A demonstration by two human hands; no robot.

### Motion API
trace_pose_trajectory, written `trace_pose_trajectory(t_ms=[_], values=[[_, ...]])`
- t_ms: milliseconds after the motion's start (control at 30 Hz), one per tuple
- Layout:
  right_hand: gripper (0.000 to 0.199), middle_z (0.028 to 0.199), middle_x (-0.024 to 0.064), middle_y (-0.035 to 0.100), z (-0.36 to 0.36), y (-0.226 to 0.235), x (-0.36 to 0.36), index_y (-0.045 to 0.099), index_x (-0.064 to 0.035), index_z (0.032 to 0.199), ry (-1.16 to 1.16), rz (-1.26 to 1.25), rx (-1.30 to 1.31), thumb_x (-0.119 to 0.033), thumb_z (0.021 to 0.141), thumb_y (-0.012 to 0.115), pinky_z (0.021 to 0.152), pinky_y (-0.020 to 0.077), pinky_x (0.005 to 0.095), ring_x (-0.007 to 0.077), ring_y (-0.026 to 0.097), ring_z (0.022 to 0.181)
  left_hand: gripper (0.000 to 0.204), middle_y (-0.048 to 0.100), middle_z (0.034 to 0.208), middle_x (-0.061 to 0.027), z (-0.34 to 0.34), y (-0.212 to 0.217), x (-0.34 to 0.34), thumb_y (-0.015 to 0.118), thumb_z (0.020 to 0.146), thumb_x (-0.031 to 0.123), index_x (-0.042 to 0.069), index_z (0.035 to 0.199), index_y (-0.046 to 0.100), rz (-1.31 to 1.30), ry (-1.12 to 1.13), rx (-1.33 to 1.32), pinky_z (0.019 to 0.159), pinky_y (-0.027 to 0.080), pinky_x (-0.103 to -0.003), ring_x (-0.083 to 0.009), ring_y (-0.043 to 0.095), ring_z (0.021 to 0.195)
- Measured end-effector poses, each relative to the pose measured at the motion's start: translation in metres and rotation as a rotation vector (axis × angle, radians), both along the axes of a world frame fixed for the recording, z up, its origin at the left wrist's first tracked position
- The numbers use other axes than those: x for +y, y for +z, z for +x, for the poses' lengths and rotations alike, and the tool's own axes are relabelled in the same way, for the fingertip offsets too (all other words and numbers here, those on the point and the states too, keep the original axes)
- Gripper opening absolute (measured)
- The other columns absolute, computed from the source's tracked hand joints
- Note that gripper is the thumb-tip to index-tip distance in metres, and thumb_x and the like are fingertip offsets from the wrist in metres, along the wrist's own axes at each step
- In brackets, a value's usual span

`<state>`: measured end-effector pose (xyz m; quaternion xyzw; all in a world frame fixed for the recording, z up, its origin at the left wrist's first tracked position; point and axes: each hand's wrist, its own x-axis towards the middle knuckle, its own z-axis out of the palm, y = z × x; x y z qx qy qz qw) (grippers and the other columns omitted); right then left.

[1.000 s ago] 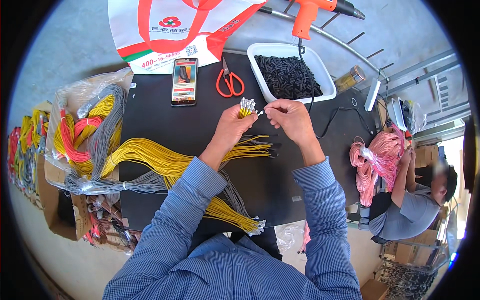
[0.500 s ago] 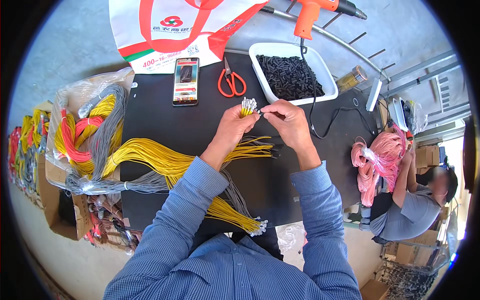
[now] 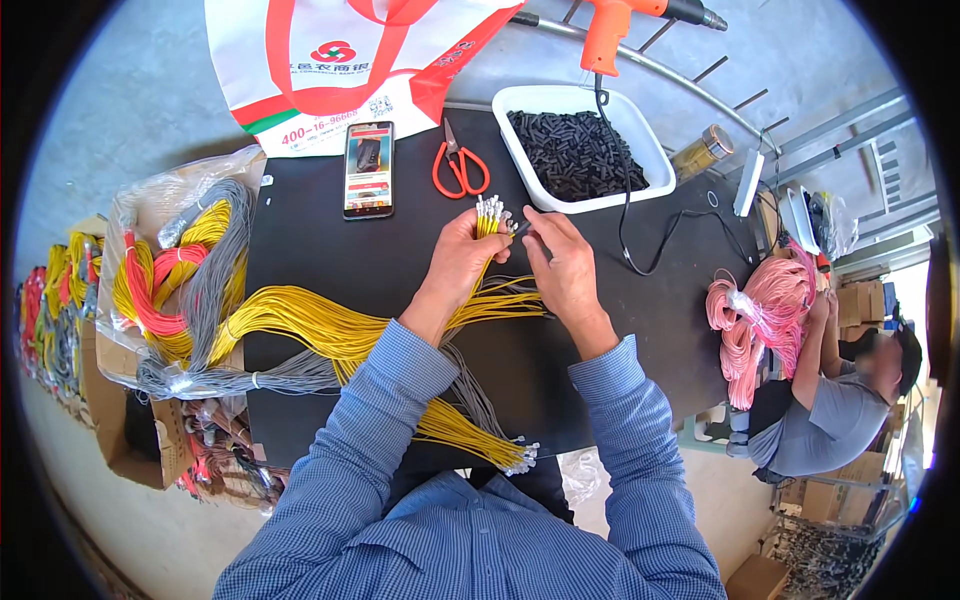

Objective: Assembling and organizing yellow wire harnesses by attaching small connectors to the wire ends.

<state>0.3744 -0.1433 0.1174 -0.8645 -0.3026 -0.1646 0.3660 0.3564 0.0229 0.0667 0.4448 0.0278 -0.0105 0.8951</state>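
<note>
My left hand (image 3: 455,262) is closed around a bunch of thin yellow wires, whose white and metal end connectors (image 3: 490,208) stick up above the fingers. Close beside it, my right hand (image 3: 568,275) pinches a small black sleeve (image 3: 521,229) at the edge of those connectors. Whether the sleeve sits on a wire I cannot tell. Below my hands a long bundle of yellow wires (image 3: 300,312) crosses the black table. Some of its ends reach under my right hand, and others, with white connectors (image 3: 522,459), hang near the front edge. Grey wires (image 3: 300,371) lie beneath the yellow ones.
Beyond my hands lie red-handled scissors (image 3: 461,172), a phone (image 3: 369,170) and a white tub (image 3: 660,185) of black sleeves. An orange heat gun (image 3: 606,38) hangs its cord across the table. Pink wire coils (image 3: 755,310) and a seated person (image 3: 825,420) are at right, a wire-filled box (image 3: 115,345) left.
My right hand has turned and shifted slightly left and down, and the black sleeve shows more clearly in its fingers. My left hand still grips the wires. The whole view has shifted a little.
</note>
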Motion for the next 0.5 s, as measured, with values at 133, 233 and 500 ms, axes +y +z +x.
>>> trace_pose_trajectory(t_ms=[133, 233, 500], values=[[0.038, 0.104, 0.0120, 0.072, 0.002, 0.000, -0.001, 0.069, 0.0005, 0.126, 0.006, 0.178, 0.134, 0.003, 0.088, 0.072, 0.077, 0.0559, 0.0320, 0.0213, 0.070, 0.088, 0.013, 0.064, 0.093, -0.0046, 0.000, 0.001, 0.000, 0.069, 0.090, -0.006, 0.000, 0.100, 0.063, -0.002, 0.009, -0.008, 0.069, 0.052, -0.028, -0.0135, 0.062, 0.076], [0.033, 0.099, 0.0077, 0.073, 0.006, 0.002, -0.003, 0.071, -0.0003, 0.122, -0.056, 0.169, 0.244, -0.001, 0.089, 0.074, 0.074, 0.0543, 0.0285, 0.0144, 0.068, 0.085, 0.013, 0.065, 0.093, -0.0045, 0.000, 0.000, 0.000, 0.069, 0.090, -0.005, 0.000, 0.100, 0.064, 0.005, 0.015, -0.010, 0.070, 0.052, -0.028, -0.0134, 0.062, 0.076], [0.022, 0.088, 0.0090, 0.076, 0.014, 0.007, 0.005, 0.075, 0.0020, 0.107, -0.066, 0.231, 0.564, -0.013, 0.091, 0.076, 0.071, 0.0543, 0.0284, 0.0132, 0.068, 0.077, 0.013, 0.065, 0.091, -0.0043, 0.001, -0.001, 0.000, 0.069, 0.089, -0.005, 0.001, 0.099, 0.064, 0.028, 0.023, -0.020, 0.070, 0.052, -0.029, -0.0130, 0.062, 0.076]])
